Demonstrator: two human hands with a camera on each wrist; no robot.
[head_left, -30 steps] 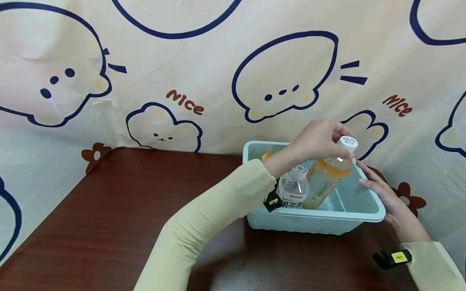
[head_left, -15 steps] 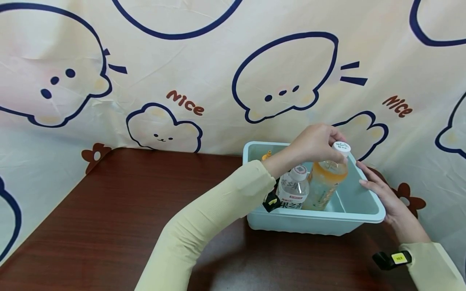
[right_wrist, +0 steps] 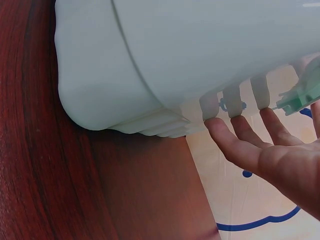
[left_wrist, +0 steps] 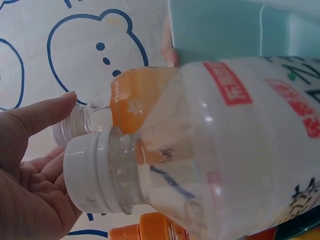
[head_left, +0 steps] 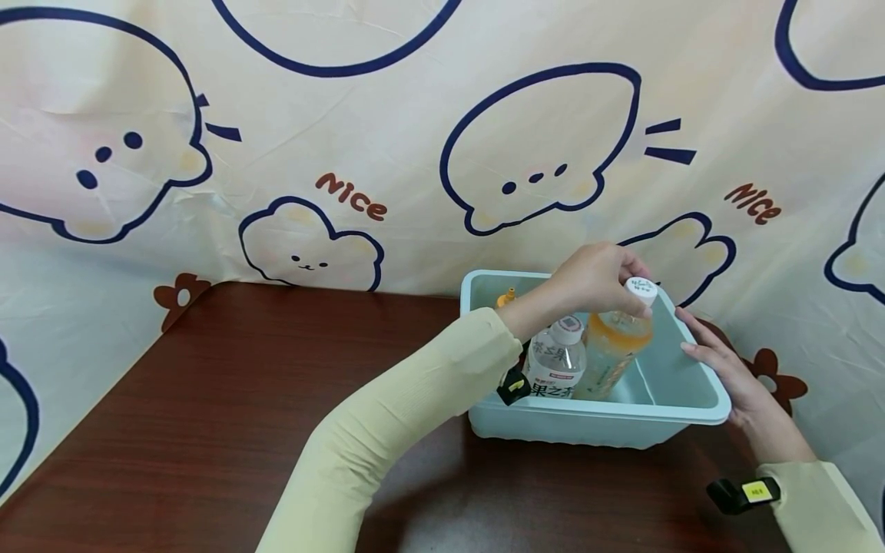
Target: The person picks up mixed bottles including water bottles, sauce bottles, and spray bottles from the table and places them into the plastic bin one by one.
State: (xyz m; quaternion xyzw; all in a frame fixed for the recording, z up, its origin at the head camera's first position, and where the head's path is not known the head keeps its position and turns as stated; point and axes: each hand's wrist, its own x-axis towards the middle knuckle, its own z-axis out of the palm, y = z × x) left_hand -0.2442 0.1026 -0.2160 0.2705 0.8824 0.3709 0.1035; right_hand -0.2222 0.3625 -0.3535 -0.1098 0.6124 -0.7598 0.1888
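Observation:
A pale blue-green plastic bin (head_left: 594, 422) stands on the table. Inside it, my left hand (head_left: 594, 278) pinches the white cap of a clear bottle with an orange band (head_left: 615, 346). That bottle leans slightly to the right. Close beside it, to the left, stands a clear white-capped bottle (head_left: 555, 365), whose cap and label fill much of the left wrist view. My right hand (head_left: 726, 376) holds the bin's right rim, thumb over the edge. In the right wrist view its fingers (right_wrist: 240, 145) touch the outer wall. The bottles' bases are hidden.
A bottle with an orange nozzle top (left_wrist: 150, 227) sits at the bin's left, partly hidden by the left arm. The dark wood table (head_left: 207, 415) extends leftward. Behind it hangs a cream cloth (head_left: 415, 138) with cartoon prints.
My left hand has moved left and down with the orange-banded bottle, bringing its cap nearer the other bottle. My right hand and the bin have stayed in place.

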